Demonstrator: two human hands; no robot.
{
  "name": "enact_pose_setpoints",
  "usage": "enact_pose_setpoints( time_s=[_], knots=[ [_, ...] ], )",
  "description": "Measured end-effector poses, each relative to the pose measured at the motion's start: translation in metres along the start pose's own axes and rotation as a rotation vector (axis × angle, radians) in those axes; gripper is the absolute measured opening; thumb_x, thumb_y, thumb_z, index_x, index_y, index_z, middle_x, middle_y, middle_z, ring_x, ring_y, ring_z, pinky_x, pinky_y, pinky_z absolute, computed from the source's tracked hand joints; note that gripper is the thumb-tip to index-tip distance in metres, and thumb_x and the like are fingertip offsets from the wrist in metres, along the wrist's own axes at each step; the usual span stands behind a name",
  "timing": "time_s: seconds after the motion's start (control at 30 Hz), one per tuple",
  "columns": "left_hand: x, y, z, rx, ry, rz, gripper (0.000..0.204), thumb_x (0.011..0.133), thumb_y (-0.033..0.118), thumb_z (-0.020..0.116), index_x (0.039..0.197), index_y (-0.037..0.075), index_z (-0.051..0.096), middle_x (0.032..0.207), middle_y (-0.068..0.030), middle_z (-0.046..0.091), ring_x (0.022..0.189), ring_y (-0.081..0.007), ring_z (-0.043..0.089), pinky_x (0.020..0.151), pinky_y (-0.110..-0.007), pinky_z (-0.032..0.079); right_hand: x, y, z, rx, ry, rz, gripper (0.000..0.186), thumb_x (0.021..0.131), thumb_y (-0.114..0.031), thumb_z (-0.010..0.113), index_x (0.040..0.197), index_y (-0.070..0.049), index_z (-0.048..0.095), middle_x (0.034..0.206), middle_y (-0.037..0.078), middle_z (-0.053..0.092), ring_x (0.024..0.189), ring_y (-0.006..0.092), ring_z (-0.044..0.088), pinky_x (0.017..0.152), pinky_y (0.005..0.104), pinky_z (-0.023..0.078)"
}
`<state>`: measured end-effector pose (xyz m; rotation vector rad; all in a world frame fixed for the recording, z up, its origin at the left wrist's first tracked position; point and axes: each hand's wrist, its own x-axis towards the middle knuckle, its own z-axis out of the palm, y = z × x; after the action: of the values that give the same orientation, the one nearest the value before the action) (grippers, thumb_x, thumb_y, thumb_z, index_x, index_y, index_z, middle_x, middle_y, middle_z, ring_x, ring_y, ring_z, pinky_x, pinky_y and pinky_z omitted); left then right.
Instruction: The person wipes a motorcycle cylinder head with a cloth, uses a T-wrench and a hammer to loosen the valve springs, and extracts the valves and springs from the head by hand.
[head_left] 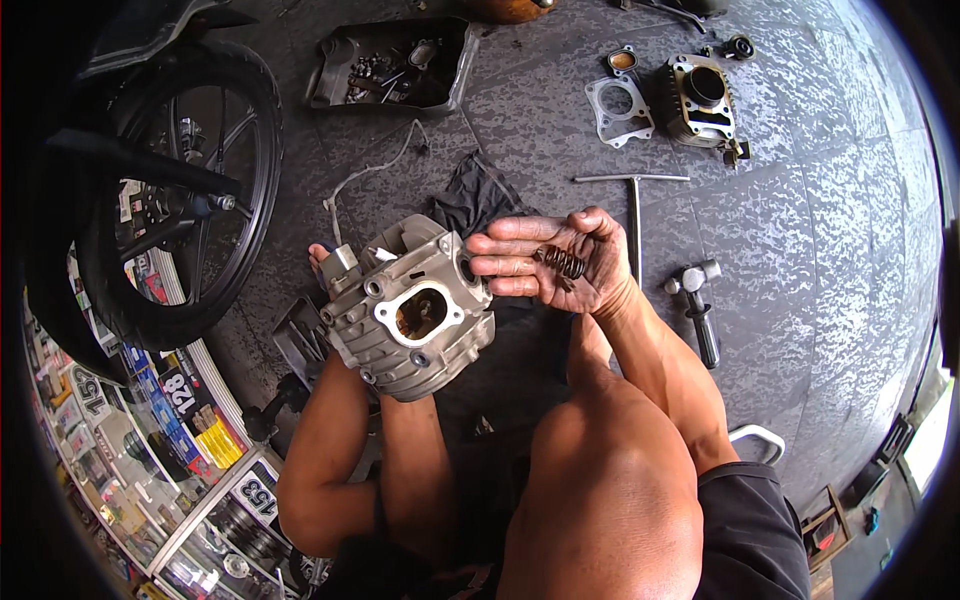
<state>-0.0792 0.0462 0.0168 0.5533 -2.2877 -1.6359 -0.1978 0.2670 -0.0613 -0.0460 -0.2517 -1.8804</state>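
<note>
My left hand (319,256), mostly hidden, grips a cylinder head (400,345) at its left side; apart, by its right edge, my right hand (582,238) lies palm up, fingers extended, cradling a dark coil spring (565,262).

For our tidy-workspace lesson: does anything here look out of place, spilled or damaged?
No spill or damage stands out. Slightly untidy: a black cloth lies crumpled on the floor beyond the grey casting, and small parts sit jumbled, unsorted, in the tray.

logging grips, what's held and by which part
Left hand: metal engine part, by its left side, grip mostly hidden. Right hand: dark coil spring, lying on open palm.
</note>
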Motion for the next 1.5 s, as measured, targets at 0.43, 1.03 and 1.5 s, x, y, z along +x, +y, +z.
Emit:
enact_pose_setpoints(
  time_s=[0.43, 1.03, 1.5],
  knots=[
    [-0.001, -0.048, -0.004, -0.015, 0.547, -0.28, 0.079, 0.099, 0.062, 0.024, 0.155, 0.005, 0.019, 0.159, -0.0188, 0.021, 0.146, -0.0332, 0.024, 0.12, -0.044, 0.019, -0.012, -0.053, -0.06, -0.182, 1.041, -0.213, 0.028, 0.096, -0.029, 0.045, 0.087, -0.007, 0.059, 0.075, 0.004, 0.058, 0.062, 0.0174, 0.057, 0.06, 0.0297, 0.055],
    [0.024, -0.094, -0.048, 0.265, 0.648, -0.682, 0.079, 0.102, 0.059, 0.02, 0.154, 0.0, 0.018, 0.161, -0.0202, 0.016, 0.149, -0.0312, 0.019, 0.122, -0.039, 0.015, 0.005, -0.107, -0.09, -2.881, 0.959, -0.394, 0.03, 0.084, -0.019, 0.062, 0.109, -0.003, 0.062, 0.113, 0.022, 0.058, 0.11, 0.0423, 0.054, 0.095, 0.0504, 0.044],
    [0.014, -0.079, -0.035, -0.084, 0.18, -0.549, 0.075, 0.101, 0.059, 0.025, 0.152, 0.004, 0.023, 0.16, -0.0171, 0.02, 0.149, -0.031, 0.017, 0.121, -0.044, 0.011, -0.001, 0.005, 0.03, -1.413, 0.473, 0.269, 0.104, 0.077, -0.04, 0.078, 0.147, 0.013, 0.023, 0.145, 0.032, 0.041, 0.138, 0.0353, 0.04, 0.115, 0.0357, 0.03]
  ],
)
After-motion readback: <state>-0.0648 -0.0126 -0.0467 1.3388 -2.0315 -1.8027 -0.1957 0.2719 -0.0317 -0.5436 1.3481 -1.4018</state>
